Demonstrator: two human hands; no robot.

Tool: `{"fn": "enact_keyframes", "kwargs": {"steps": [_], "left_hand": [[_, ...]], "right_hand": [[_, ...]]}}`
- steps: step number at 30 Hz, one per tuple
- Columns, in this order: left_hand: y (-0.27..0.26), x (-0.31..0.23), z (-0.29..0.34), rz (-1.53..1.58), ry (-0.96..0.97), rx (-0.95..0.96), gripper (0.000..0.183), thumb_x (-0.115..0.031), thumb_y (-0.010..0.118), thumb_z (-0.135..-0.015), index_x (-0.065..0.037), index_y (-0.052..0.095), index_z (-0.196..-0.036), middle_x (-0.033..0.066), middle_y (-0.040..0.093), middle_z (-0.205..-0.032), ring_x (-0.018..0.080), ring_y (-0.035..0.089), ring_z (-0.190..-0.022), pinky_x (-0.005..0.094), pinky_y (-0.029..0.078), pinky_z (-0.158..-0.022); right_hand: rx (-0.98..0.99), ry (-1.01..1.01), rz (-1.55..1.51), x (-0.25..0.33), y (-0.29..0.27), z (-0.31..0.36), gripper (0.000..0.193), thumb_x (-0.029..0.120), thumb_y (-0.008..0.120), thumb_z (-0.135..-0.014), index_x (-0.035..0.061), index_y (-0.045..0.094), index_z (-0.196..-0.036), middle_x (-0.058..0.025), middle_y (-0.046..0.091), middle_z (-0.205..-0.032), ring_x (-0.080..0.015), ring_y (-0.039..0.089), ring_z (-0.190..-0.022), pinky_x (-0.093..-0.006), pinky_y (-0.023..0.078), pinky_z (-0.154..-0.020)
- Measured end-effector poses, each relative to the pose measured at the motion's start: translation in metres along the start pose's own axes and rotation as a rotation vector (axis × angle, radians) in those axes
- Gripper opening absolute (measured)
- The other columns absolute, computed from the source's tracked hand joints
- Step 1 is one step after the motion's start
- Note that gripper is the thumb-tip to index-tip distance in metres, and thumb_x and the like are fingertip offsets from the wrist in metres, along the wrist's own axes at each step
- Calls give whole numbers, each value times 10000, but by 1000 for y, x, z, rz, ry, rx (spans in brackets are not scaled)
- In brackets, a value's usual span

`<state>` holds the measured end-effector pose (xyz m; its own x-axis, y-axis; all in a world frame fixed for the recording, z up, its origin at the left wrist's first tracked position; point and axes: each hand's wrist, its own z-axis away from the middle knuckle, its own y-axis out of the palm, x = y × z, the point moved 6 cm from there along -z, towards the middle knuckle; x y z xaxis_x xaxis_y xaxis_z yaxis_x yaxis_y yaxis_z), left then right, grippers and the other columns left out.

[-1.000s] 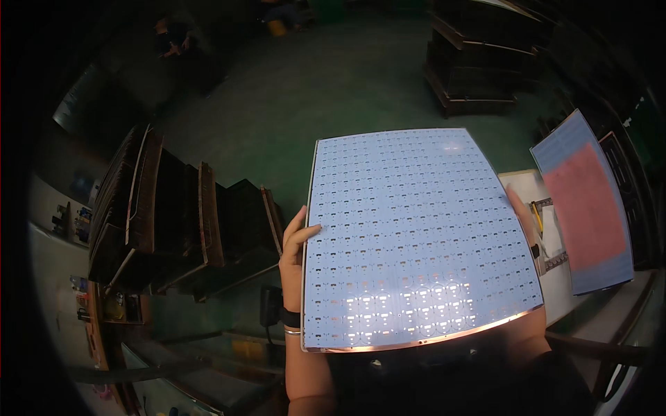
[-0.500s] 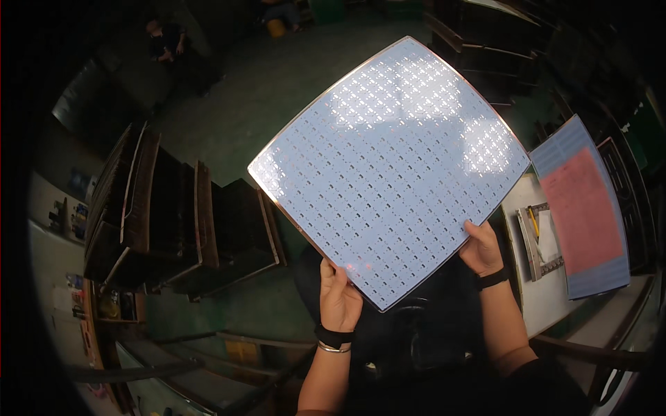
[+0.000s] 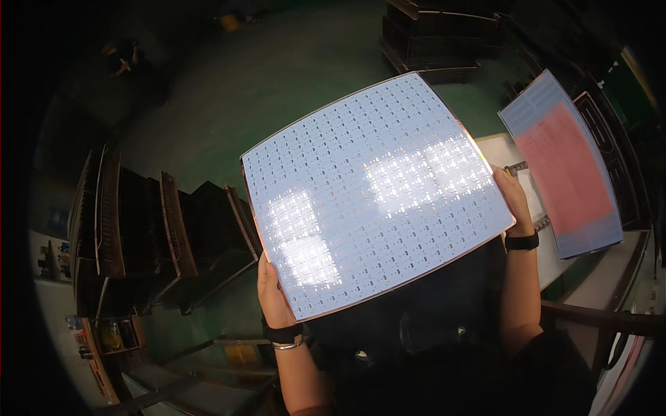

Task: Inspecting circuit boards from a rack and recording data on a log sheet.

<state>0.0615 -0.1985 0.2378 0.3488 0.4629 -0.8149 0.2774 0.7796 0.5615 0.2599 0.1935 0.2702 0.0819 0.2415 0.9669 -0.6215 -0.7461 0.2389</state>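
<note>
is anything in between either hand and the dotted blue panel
Nothing visible: the left hand and the right hand meet the dotted blue panel at opposite side edges. The red-patched panel is to the right of both hands. Whatever is behind the dotted blue panel is hidden.

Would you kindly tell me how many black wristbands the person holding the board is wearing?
2. One wristband is just below the left hand, another just below the right hand, both holding the pale blue board. Any others would be hidden.
</note>
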Motion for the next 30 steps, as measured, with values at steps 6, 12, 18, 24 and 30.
{"fn": "enact_keyframes", "kwargs": {"steps": [6, 12, 18, 24, 30], "left_hand": [[-17, -3, -4, -67, 29, 63, 511, -251, 436, -955, 45, 299, -1349, 138, 454, -1304, 196, 486, -1138, 314, 392, -965], [-21, -1, -6, -102, 31, 38, 477, -237, 400, -965, 25, 300, -1351, 138, 452, -1301, 197, 495, -1138, 332, 410, -958], [-26, -13, -3, -139, 54, 38, 444, -191, 428, -953, 34, 333, -1323, 140, 494, -1251, 196, 511, -1113, 326, 406, -956], [-33, -32, -16, -136, 83, 34, 298, -158, 451, -946, 21, 439, -1184, 100, 571, -1085, 159, 562, -979, 298, 448, -882], [-25, -47, -18, -224, 269, 35, 132, -99, 528, -914, -76, 490, -1038, 60, 563, -1073, 142, 550, -964, 320, 456, -848]], "right_hand": [[72, 10, -12, 4, 24, 5, 463, 285, 392, -966, -72, 445, -1256, -121, 592, -1102, -128, 588, -937, -246, 468, -799], [118, -19, -22, 8, 33, 2, 476, 306, 411, -960, -69, 457, -1250, -124, 594, -1092, -130, 590, -932, -259, 474, -797], [137, -95, -100, -2, 27, -3, 476, 306, 443, -948, -59, 458, -1254, -82, 596, -1067, -112, 571, -926, -248, 463, -806], [211, -77, -47, 16, 32, 0, 401, 203, 518, -921, 3, 411, -1251, -77, 608, -1019, -94, 578, -879, -238, 464, -779], [87, -225, -38, 6, 20, -16, 284, 117, 511, -915, 38, 468, -1184, -55, 592, -1028, -86, 549, -939, -241, 448, -775]]}}
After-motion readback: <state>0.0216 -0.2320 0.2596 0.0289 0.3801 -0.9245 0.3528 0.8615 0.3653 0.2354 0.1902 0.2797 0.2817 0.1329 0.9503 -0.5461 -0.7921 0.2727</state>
